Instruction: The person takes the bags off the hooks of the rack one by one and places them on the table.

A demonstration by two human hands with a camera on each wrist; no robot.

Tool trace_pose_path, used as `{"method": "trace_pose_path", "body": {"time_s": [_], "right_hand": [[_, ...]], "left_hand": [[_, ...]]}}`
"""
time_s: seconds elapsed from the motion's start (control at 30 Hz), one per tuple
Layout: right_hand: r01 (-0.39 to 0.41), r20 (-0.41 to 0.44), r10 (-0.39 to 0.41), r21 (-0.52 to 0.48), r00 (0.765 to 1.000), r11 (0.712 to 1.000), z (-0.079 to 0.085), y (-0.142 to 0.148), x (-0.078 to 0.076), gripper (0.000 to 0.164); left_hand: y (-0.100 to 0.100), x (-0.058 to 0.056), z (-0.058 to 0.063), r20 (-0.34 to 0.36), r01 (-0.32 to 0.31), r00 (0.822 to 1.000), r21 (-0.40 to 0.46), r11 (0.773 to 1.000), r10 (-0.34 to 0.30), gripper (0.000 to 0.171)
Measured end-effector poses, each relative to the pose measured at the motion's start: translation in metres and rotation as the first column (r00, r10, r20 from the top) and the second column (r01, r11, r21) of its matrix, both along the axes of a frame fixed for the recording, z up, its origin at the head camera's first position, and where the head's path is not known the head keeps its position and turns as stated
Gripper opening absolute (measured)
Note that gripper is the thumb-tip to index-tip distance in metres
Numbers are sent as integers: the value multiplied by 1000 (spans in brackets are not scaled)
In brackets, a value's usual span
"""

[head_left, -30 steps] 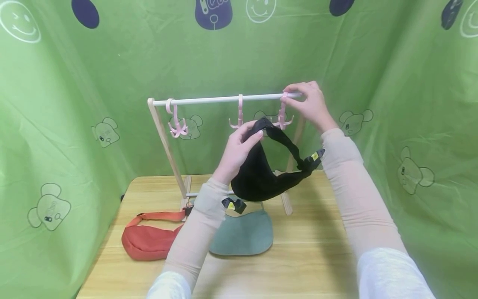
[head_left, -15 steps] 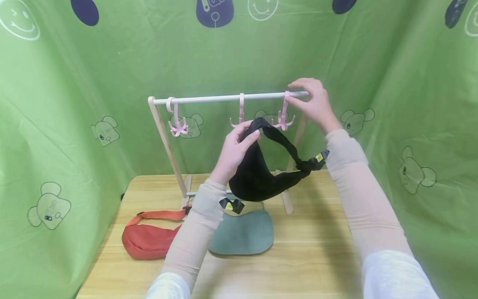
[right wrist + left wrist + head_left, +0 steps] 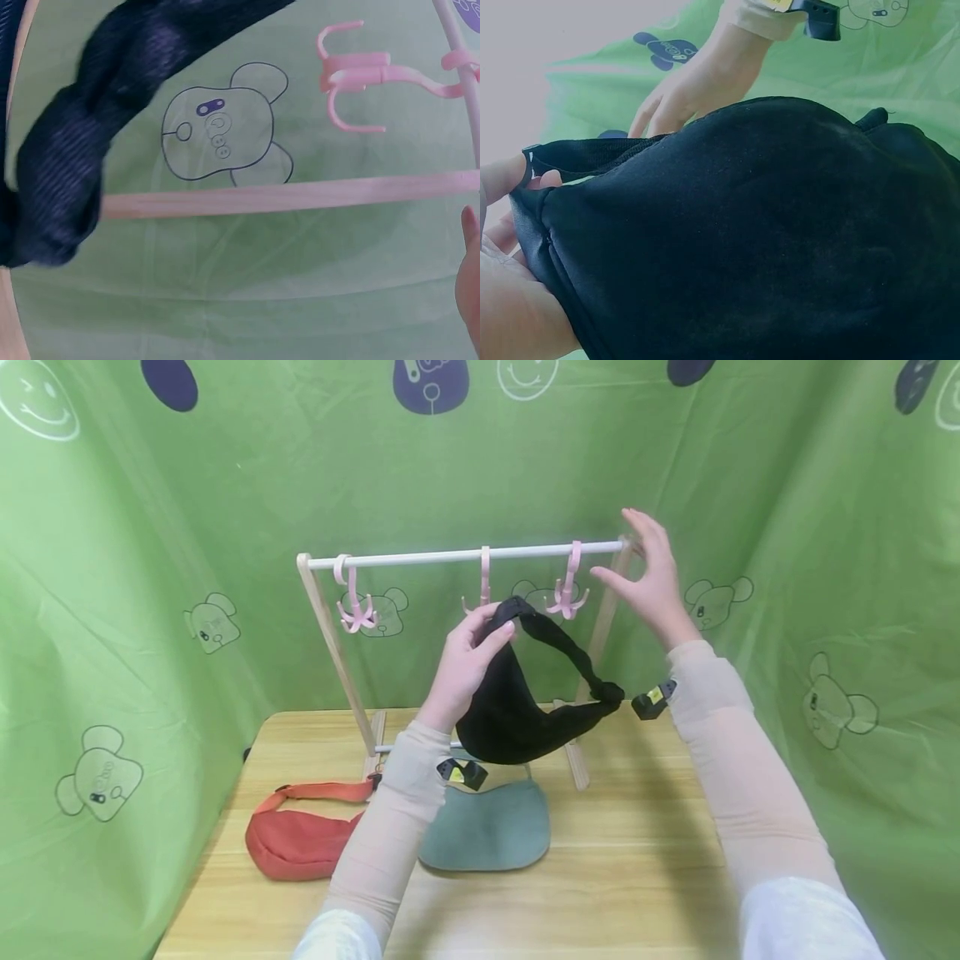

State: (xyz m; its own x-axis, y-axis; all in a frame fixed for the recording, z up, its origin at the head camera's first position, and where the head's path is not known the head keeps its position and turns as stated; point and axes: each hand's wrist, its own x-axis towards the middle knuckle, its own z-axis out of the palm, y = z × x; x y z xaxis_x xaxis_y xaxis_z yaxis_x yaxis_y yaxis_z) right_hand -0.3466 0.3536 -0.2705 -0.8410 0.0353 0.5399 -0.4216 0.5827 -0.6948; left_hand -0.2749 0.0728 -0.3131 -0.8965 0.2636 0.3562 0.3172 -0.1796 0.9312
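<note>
In the head view my left hand (image 3: 463, 667) pinches the top of a black shoulder bag (image 3: 502, 718) by its strap end, and the bag hangs in the air before the rack. The left wrist view shows the thumb and fingers around the black fabric (image 3: 727, 225). My right hand (image 3: 651, 577) is beside the right end of the white rail (image 3: 435, 557), fingers spread, holding nothing. Just left of it, a pink hook (image 3: 570, 585) hangs on the rail, apart from the fingers; the right wrist view shows this pink hook (image 3: 360, 73) too.
Two more pink hooks, a left one (image 3: 356, 602) and a middle one (image 3: 485, 577), hang on the rail. On the wooden table (image 3: 600, 877) lie a red bag (image 3: 300, 843) and a grey-green bag (image 3: 487, 831). Green curtain (image 3: 225, 485) surrounds the table.
My right hand has let go of the right pink hook and moved right, away from it. The left hand and the black bag have shifted slightly left.
</note>
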Motion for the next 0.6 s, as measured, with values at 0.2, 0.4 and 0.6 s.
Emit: {"method": "trace_pose_path", "body": {"time_s": [0.2,0.4,0.6], "right_hand": [[6,26,-5,-44,1000,999,-14,8,7,89],[5,30,-3,-81,1000,997,-37,17,16,92],[17,55,-12,-97,998,995,-65,27,22,84]], "left_hand": [[-1,1,-1,-4,-9,1000,1,1000,9,32],[-2,1,-5,0,-14,1000,11,1000,14,31],[-3,1,-6,3,-27,1000,14,1000,27,31]]}}
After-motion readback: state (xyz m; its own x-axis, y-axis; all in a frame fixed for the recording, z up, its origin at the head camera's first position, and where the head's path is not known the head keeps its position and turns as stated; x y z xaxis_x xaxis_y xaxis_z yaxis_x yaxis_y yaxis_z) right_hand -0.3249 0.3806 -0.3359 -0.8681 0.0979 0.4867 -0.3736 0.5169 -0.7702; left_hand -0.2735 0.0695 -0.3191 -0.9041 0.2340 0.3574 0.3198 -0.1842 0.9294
